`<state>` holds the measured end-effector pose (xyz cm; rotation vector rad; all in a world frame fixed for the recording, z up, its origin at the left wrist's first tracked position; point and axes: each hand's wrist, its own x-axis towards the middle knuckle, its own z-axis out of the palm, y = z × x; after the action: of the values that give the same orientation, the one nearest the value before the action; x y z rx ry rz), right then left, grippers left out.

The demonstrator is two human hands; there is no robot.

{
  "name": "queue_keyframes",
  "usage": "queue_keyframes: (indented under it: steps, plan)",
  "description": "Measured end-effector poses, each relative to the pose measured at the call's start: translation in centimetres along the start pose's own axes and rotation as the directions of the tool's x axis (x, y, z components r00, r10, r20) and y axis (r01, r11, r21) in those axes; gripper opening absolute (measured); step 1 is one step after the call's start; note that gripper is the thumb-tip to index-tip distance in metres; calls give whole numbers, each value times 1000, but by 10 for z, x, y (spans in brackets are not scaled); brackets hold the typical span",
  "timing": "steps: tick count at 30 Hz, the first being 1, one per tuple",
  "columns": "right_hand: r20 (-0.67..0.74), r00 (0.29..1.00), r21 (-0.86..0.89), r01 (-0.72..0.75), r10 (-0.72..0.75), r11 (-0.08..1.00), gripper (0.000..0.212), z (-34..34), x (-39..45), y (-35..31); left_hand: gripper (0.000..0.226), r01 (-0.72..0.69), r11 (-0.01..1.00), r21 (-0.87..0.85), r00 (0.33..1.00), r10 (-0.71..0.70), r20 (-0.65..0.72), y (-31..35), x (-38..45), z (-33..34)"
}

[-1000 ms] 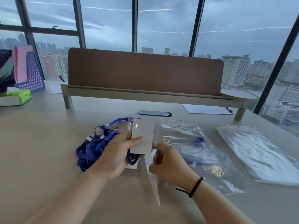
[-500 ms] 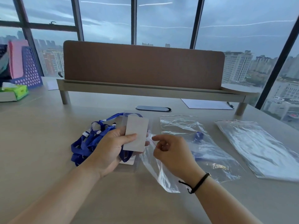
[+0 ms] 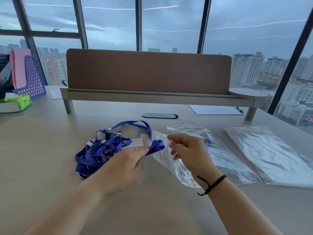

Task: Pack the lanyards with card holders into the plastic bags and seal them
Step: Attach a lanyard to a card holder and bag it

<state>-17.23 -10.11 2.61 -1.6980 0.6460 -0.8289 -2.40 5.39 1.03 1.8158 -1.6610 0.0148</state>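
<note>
Together, hands (image 3: 189, 150) feed lanyard (image 3: 155, 146) into bag (image 3: 171, 165).

My pale wooden desk (image 3: 50, 150) carries a tangled heap of blue lanyards (image 3: 100, 153), two flat clear plastic bags (image 3: 274, 155), white paper (image 3: 215, 110) and a green tissue pack (image 3: 18, 102).
</note>
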Motion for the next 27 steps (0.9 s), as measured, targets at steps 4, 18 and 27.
queue_keyframes:
  steps: [4, 18, 27]
  plan:
    - [37, 999, -16, 14, -13, 1000, 37, -6, -1, -5, 32, -148, 913, 381, 986, 164, -10, 9, -1, -2]
    - [269, 928, -336, 341, -258, 878, 30, -1, -21, -18, 29, -362, 694, 622, 929, 325, 177, 33, 10, 29]
    - [267, 883, -269, 453, -386, 850, 24, 4, -22, -17, 24, -103, 683, 723, 989, -4, 145, 44, 24, 31]
